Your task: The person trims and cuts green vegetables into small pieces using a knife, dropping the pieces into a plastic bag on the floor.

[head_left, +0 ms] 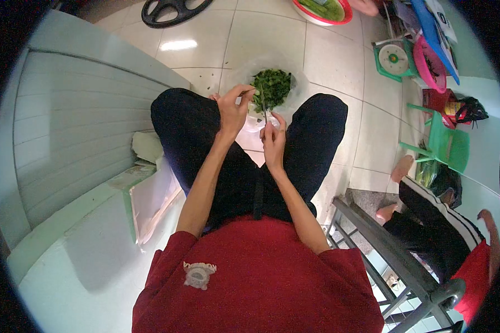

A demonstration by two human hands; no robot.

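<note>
Between my knees, a clear plastic bag (300, 83) lies spread open on the floor, full of chopped leafy greens (276, 87). My right hand (274, 141) grips a knife (263, 101), its blade pointing away from me over the near left part of the greens. Just left of the blade, my left hand (233, 111) is closed in a pinch on a small pale green vegetable piece (254, 95). Its far end is too small to make out clearly.
A red basin (341, 21) with greens in water stands at the far side, near a black ring-shaped stand (169, 11). To the right are a scale (393, 59), a pink basket (429, 66), a green stool (450, 141), a metal railing (383, 247) and another person (439, 216).
</note>
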